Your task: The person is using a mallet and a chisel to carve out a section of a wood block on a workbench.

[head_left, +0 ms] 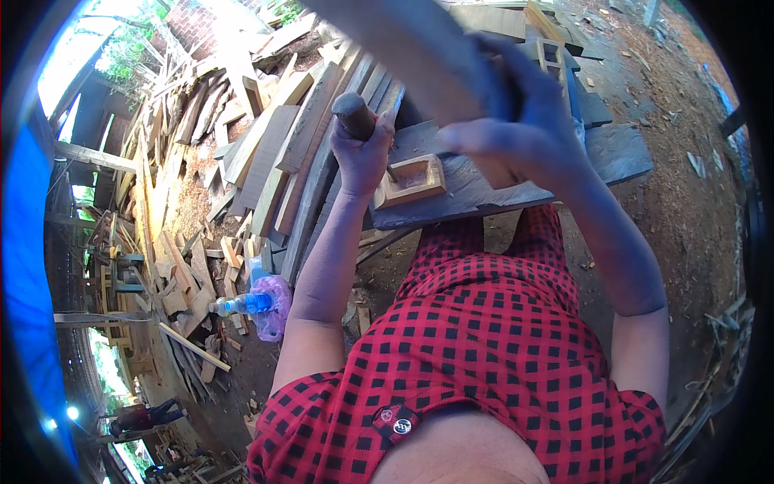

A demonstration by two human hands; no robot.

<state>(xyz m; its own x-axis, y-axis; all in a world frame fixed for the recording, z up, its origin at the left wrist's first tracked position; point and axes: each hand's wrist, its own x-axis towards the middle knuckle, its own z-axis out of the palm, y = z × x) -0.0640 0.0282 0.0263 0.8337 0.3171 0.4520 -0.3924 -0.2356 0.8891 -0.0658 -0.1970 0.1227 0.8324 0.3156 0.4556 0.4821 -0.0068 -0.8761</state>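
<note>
Red-and-black checked clothing [476,331] fills the lower middle, a small dark patch with a round pale badge [401,425] near the neckline. Both forearms bare, reaching forward.

Right hand [536,133]: wrapped round a thick wooden club [403,48], held up high above the work. Hand and club both blurred; exact finger placing hard to read. Club slants up toward the top edge, out of view.

Left hand [360,157]: closed in a fist round the wooden handle of a chisel [353,117], rounded butt showing above the thumb. Slim shaft comes out below the fist and runs down to the left end of a recess in a pale wooden block [421,192]. Cannot tell whether the edge bites.

Block lies near the front edge of the surface [516,196], a weathered grey board, with the recess facing up. Farther along, past the right hand, a pale wooden piece with rectangular openings [552,55].

Left of the surface: long stacked boards [270,153]. On the ground, a clear bottle with blue [246,303] just beside a pinkish-purple plastic bag [276,310].

Beyond: heaped offcuts [189,274], blue sheeting [28,266] at far left, another person [141,416] in the distance, brick wall [193,24], green foliage [121,60].
</note>
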